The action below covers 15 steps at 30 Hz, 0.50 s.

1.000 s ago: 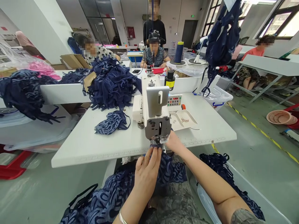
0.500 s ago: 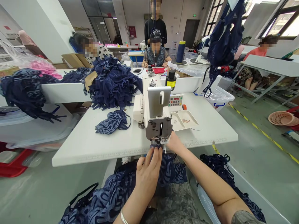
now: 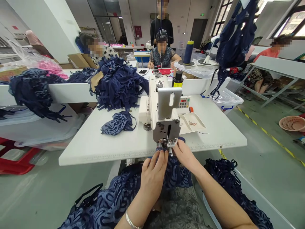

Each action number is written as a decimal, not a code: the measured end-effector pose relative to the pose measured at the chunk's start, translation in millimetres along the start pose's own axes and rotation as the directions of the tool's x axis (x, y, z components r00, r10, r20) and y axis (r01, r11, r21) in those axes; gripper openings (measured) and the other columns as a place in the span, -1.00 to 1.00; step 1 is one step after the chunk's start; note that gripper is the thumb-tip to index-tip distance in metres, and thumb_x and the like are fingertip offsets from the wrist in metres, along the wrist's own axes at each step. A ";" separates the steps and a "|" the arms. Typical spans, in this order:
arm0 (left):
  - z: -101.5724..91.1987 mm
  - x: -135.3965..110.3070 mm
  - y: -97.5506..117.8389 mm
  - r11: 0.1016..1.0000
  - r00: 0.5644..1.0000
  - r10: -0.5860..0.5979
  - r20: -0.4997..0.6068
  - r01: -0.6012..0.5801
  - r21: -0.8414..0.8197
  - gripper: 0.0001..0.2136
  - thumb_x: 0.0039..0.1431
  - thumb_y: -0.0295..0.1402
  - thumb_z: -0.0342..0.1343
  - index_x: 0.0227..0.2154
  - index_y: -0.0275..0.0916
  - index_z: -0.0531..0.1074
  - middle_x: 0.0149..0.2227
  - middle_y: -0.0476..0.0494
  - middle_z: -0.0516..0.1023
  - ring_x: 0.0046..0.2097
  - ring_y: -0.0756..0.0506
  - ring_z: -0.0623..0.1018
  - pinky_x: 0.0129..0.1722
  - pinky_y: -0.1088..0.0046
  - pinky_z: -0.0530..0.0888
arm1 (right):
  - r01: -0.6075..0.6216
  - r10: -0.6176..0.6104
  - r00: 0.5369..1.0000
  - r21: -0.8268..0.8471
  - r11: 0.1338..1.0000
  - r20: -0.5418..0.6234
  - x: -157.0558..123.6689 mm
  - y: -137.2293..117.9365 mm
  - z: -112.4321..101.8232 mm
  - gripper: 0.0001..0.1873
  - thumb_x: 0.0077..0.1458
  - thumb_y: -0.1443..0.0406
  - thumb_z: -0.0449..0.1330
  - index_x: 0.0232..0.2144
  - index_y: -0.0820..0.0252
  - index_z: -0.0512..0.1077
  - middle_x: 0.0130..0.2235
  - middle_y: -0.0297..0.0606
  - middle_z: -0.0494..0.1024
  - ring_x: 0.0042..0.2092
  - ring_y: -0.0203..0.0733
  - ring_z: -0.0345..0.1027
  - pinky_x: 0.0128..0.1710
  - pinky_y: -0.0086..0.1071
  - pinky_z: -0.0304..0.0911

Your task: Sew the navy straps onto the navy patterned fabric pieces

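A white sewing machine (image 3: 164, 111) stands at the front edge of a white table (image 3: 114, 143). Dark blue patterned lace fabric (image 3: 119, 197) runs from my lap up to the machine's presser foot. My left hand (image 3: 153, 173) lies on the fabric just below the foot, fingers together and pressing it down. My right hand (image 3: 184, 154) sits right of the foot, its fingers pinched on the fabric's edge beside the needle. The needle itself is hidden behind the machine head.
One folded blue lace piece (image 3: 118, 123) lies left of the machine, a big heap of blue pieces (image 3: 119, 82) behind it. A small white tray (image 3: 192, 122) sits on the right. A clear bin with blue lace (image 3: 228, 181) stands right of my knee. Other people work at tables beyond.
My right hand has pulled back from beside the machine toward the table's front edge and now pinches the fabric. The view has shifted slightly, so everything sits further right. The left hand stays put.
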<state>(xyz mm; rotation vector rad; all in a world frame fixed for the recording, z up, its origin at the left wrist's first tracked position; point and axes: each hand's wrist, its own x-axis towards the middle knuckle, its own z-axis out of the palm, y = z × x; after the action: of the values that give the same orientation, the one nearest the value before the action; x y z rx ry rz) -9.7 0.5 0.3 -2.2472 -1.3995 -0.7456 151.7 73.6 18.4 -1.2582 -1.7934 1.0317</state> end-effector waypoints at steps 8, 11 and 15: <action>-9.1 -24.5 -9.9 0.901 0.984 -0.014 0.176 0.089 -0.424 -0.47 0.25 -0.33 0.08 0.25 -0.13 0.10 0.23 -0.27 0.26 0.29 -0.22 0.21 0.20 0.18 0.29 | -0.183 0.138 0.961 0.179 0.967 0.238 -54.8 10.2 5.6 -0.63 0.22 0.01 0.04 -0.21 0.13 0.46 -0.24 -0.17 0.53 -0.18 -0.01 0.34 -0.16 -0.24 0.25; -7.2 -51.8 -3.1 0.746 0.963 -0.053 0.264 0.214 -0.631 0.13 -0.17 -0.10 0.40 0.33 -0.17 -0.27 0.33 -0.51 -0.07 0.33 -0.38 0.06 0.21 0.01 0.27 | -0.330 0.249 0.942 0.490 0.807 0.224 -78.0 18.9 3.9 -0.53 0.18 -0.07 0.05 -0.05 0.07 0.42 -0.15 -0.09 0.53 -0.14 0.00 0.38 -0.18 -0.24 0.29; -12.6 -64.6 -4.3 0.648 0.874 -0.356 0.330 0.485 -0.587 -0.18 0.16 -0.43 0.14 0.33 -0.19 -0.29 0.07 -0.32 0.46 -0.01 -0.13 0.55 -0.05 0.34 0.53 | -0.379 0.172 0.906 0.563 0.734 0.386 -106.3 33.5 6.3 -0.41 0.01 -0.22 0.09 -0.20 0.09 0.49 -0.27 -0.07 0.53 -0.27 0.00 0.40 -0.30 -0.23 0.30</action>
<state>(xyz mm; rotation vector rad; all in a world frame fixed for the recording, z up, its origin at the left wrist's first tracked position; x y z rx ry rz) -39.8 -49.9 -29.7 -2.5563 -2.0550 -1.4073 188.9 -22.2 -25.0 -0.9770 -1.2792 1.9088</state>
